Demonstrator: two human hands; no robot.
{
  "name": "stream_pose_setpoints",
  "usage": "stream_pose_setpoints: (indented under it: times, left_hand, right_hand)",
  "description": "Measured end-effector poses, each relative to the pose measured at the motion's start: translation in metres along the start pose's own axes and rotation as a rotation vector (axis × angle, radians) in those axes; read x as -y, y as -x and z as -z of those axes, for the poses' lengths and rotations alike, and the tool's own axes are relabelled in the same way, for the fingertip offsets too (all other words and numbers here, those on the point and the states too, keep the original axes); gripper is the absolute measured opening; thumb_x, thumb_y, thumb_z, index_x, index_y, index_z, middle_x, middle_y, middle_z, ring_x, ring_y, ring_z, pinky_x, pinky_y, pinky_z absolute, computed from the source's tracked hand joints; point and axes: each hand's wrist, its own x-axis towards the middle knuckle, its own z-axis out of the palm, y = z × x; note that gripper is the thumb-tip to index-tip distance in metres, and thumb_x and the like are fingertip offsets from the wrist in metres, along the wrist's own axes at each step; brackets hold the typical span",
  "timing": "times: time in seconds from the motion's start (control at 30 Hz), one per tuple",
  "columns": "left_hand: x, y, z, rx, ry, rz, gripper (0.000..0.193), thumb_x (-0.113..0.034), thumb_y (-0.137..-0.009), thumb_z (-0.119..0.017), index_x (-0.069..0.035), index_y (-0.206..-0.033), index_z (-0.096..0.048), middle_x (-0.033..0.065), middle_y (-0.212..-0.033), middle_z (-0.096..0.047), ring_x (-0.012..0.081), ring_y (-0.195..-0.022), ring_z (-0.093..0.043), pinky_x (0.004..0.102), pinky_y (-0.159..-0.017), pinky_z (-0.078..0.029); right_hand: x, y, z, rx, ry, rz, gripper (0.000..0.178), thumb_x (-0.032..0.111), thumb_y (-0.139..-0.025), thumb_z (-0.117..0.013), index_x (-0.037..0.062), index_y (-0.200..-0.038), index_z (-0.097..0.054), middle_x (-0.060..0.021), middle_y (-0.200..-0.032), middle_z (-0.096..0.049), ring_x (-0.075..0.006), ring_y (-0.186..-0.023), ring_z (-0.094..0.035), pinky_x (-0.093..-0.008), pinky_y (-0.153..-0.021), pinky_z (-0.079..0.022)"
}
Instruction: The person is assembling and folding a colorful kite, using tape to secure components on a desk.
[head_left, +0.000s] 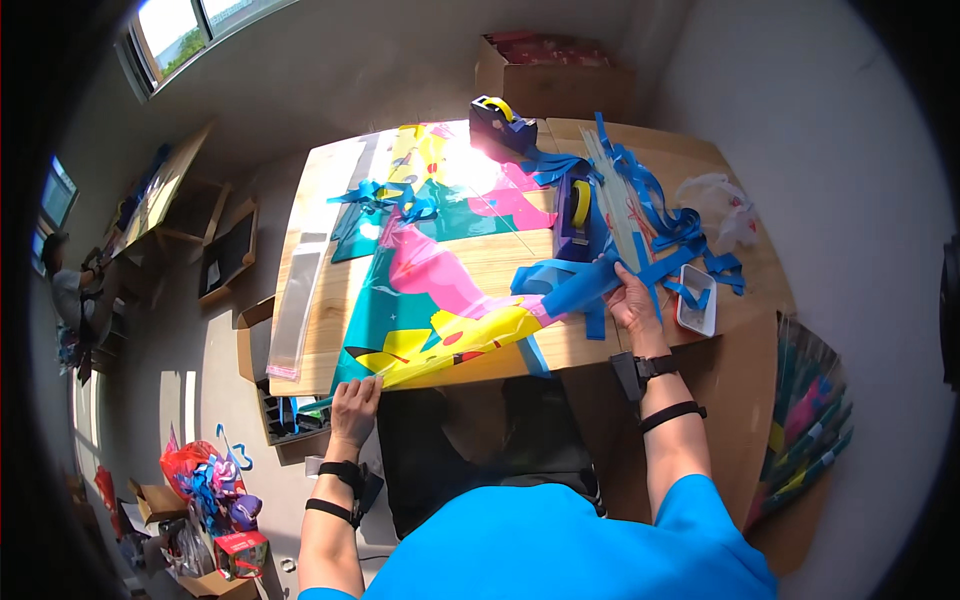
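Observation:
A thin, glossy printed sheet (pixel 440 335) in green, pink, yellow and blue stretches across the table's near edge, partly gathered into folds. My left hand (pixel 355 408) is closed on its near left corner. At the sheet's blue right end, my right hand (pixel 630 300) grips the bunched material between thumb and fingers. Another printed sheet (pixel 455 212) in green and pink lies flat behind it. Close to my right hand are loose blue ribbons (pixel 672 262) and a small white tray (pixel 697 300) with a piece of blue ribbon in it.
Two tape dispensers (pixel 572 240) with yellow rolls stand on the wooden table (pixel 755 270). Clear plastic sleeves (pixel 297 310) lie at its left. A chair (pixel 480 440) is in front of me. Boxes (pixel 560 85) stand around, and another person (pixel 75 290) is at far left.

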Motion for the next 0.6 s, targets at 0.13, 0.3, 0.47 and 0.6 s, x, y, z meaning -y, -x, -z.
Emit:
stream_pose_setpoints:
  times: [0.13, 0.3, 0.47, 0.6]
  left_hand:
    - [0.039, -0.051, 0.012, -0.107, -0.123, 0.007, 0.036, -0.009, -0.078, -0.058, -0.002, -0.112, -0.065, 0.0063, -0.099, -0.062, 0.0210, -0.086, -0.060, 0.0350, -0.076, -0.047]
    - [0.072, -0.119, 0.054, -0.322, -0.294, 0.110, 0.037, -0.009, -0.079, -0.059, -0.004, -0.115, -0.066, 0.0055, -0.105, -0.064, 0.0209, -0.088, -0.061, 0.0380, -0.081, -0.047]
    - [0.038, -0.108, -0.003, -0.198, -0.158, 0.022, 0.036, -0.012, -0.080, -0.059, -0.003, -0.114, -0.066, 0.0054, -0.107, -0.063, 0.0201, -0.092, -0.060, 0.0386, -0.088, -0.043]
    - [-0.013, -0.065, -0.055, -0.037, -0.041, -0.066, 0.029, -0.013, -0.081, -0.058, -0.003, -0.107, -0.067, 0.0048, -0.100, -0.060, 0.0195, -0.089, -0.057, 0.0368, -0.086, -0.042]
  right_hand:
    - [0.115, -0.048, 0.003, -0.029, -0.137, 0.220, 0.017, 0.008, -0.090, -0.067, 0.0033, -0.106, -0.067, -0.0077, -0.109, -0.070, -0.0203, -0.101, -0.066, -0.0343, -0.094, -0.051]
    - [0.293, -0.022, -0.042, 0.078, 0.171, 0.714, 0.027, 0.009, -0.099, -0.048, 0.0000, -0.125, -0.050, -0.0178, -0.124, -0.062, -0.0270, -0.116, -0.060, -0.0376, -0.106, -0.045]
    - [0.323, 0.013, 0.031, -0.428, 0.503, 0.547, 0.081, 0.054, -0.097, -0.050, -0.0092, -0.142, -0.028, -0.0203, -0.130, -0.057, -0.0271, -0.115, -0.060, -0.0366, -0.095, -0.051]
    - [0.166, 0.076, 0.114, -0.775, 0.958, 0.323, 0.072, 0.058, -0.098, -0.042, -0.0065, -0.129, -0.052, -0.0189, -0.112, -0.067, -0.0225, -0.088, -0.069, -0.0309, -0.068, -0.053]
